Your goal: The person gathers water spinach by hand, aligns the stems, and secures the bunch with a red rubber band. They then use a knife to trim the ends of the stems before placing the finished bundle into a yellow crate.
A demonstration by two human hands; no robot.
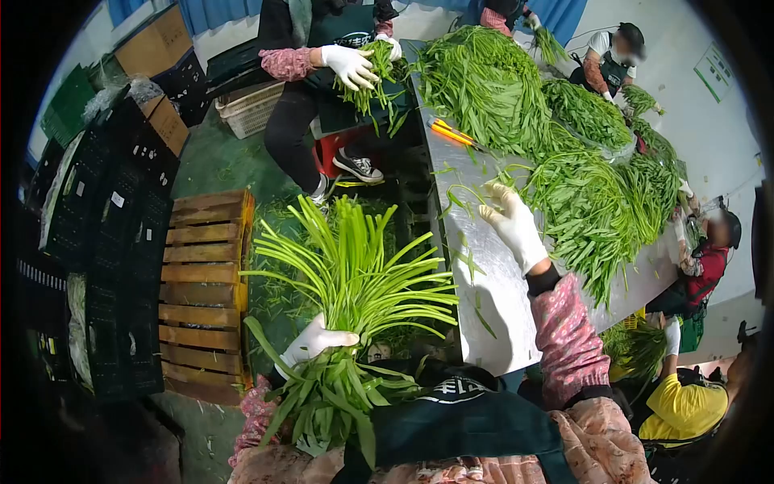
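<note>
My left hand (316, 345), in a white glove, is wrapped round a thick bunch of water spinach (355, 278). The cut stems fan out beyond the hand, and the leaves hang back toward my apron. Over the metal table (493, 319), my right hand (513, 223), also gloved in white, has its fingers apart. A few loose sprigs lie by its fingertips. Just past it, a large heap of water spinach (592, 214) spreads over the table.
Orange-handled scissors (451, 132) lie near the table's left edge. Opposite, a co-worker's gloved hands (350, 66) hold greens; several other people work around the table. A wooden pallet (201, 294) and stacked black crates (113, 242) stand on the left.
</note>
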